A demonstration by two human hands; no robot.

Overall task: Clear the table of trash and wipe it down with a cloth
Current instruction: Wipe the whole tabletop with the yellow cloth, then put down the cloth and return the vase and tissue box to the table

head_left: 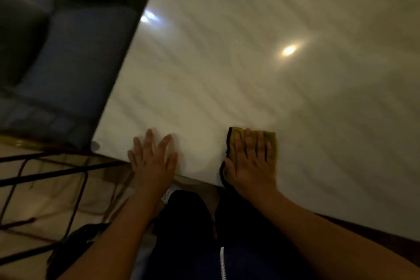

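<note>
Two hands flat at table edge, right hand on cloth

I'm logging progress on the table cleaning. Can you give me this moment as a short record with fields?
table: pale glossy top with two light reflections
cloth: yellow, flat on the table near its front edge
right hand: fingers straight, pressing on the cloth
left hand: flat on the bare table, left of the cloth, not touching it
sofa: blue, beyond the table's left edge
stage: wiping
</note>
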